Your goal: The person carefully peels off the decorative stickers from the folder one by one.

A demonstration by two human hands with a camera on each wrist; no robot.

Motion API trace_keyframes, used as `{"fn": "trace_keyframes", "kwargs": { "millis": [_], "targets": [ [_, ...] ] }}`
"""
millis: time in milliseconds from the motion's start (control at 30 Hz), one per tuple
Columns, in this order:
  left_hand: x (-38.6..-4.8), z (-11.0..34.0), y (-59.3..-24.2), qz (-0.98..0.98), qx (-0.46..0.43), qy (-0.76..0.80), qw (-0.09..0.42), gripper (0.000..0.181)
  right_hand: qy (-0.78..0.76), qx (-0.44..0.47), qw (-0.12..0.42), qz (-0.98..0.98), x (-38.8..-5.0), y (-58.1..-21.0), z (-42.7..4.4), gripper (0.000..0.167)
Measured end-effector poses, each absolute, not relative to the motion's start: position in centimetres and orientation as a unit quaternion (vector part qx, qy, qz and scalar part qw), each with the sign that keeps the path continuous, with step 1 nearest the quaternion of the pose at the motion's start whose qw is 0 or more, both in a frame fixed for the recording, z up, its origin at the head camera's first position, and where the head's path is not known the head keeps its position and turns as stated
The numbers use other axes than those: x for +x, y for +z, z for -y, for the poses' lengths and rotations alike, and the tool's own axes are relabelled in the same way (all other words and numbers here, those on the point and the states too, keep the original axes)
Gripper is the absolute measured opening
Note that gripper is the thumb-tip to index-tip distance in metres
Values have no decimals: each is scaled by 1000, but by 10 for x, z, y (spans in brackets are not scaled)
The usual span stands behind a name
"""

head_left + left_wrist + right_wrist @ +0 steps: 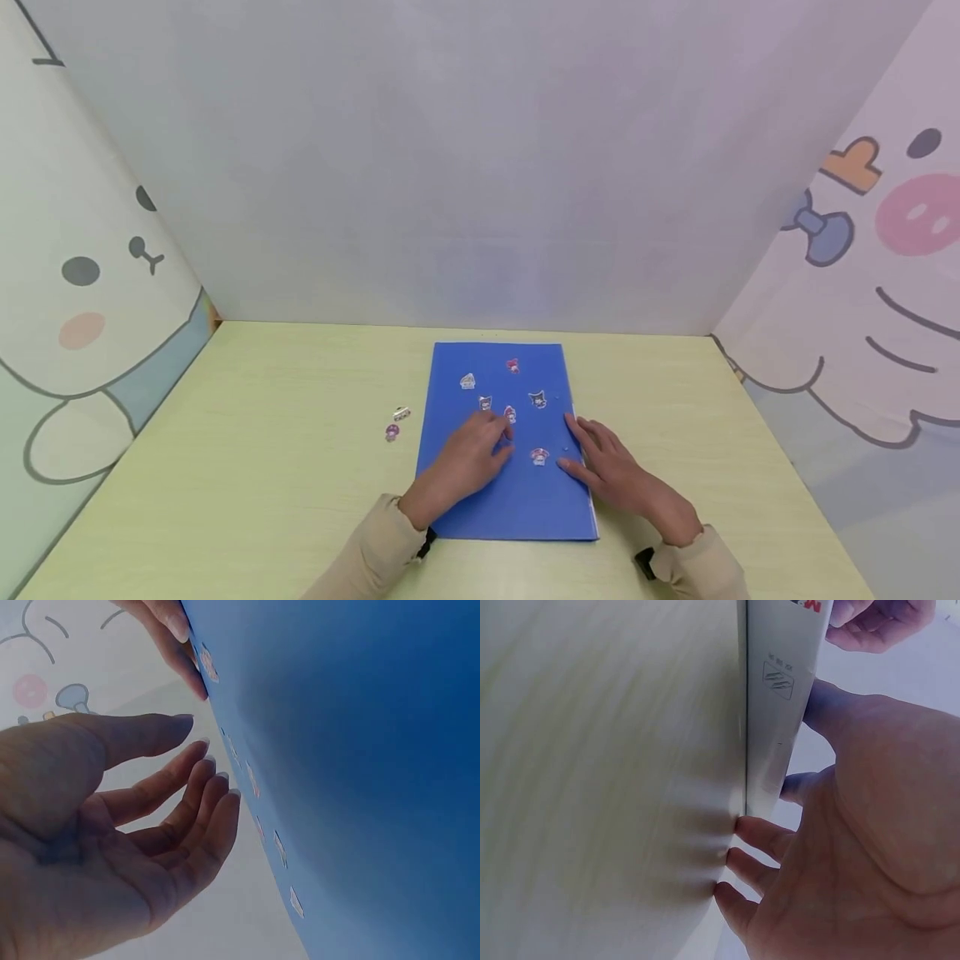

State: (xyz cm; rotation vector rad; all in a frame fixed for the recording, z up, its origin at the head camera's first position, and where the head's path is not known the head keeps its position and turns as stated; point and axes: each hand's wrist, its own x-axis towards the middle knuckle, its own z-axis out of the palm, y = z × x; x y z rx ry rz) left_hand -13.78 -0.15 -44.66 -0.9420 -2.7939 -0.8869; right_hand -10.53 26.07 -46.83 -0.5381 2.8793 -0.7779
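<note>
A blue folder (pixel 517 508) lies flat, with several small cartoon stickers on it, among them one (pixel 539 457) at the right and one (pixel 512 366) near the top. My left hand (pixel 467 457) is over the folder's middle, beside the sticker (pixel 510 414); in the left wrist view its fingers (pixel 180 806) are loosely bent, thumb apart, holding nothing visible. My right hand (pixel 618 475) rests at the folder's right edge, thumb and index finger on the blue face; the right wrist view shows other fingertips (pixel 739 900) on the table beside the white side (pixel 780 727).
Two loose stickers, a dark one (pixel 402 412) and a purple one (pixel 392 432), lie on the pale wooden table (pixel 262 467) left of the folder. A plain grey wall (pixel 465 167) stands behind, with cartoon-printed panels at both sides.
</note>
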Motion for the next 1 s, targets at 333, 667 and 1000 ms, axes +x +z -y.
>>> {"fn": "trace_keyframes", "kwargs": {
  "millis": [333, 667, 1000],
  "targets": [
    [-135, -8, -447, 903, -337, -266, 21, 12, -273, -183, 43, -944, -105, -474, -260, 71],
    [-136, -25, -441, 915, -334, -224, -18, 17, -265, -186, 48, -945, -104, -467, -260, 69],
    [-134, -33, -443, 913, -339, -225, -34, 21, -257, -180, 57, -948, -104, -466, -261, 68]
  ]
}}
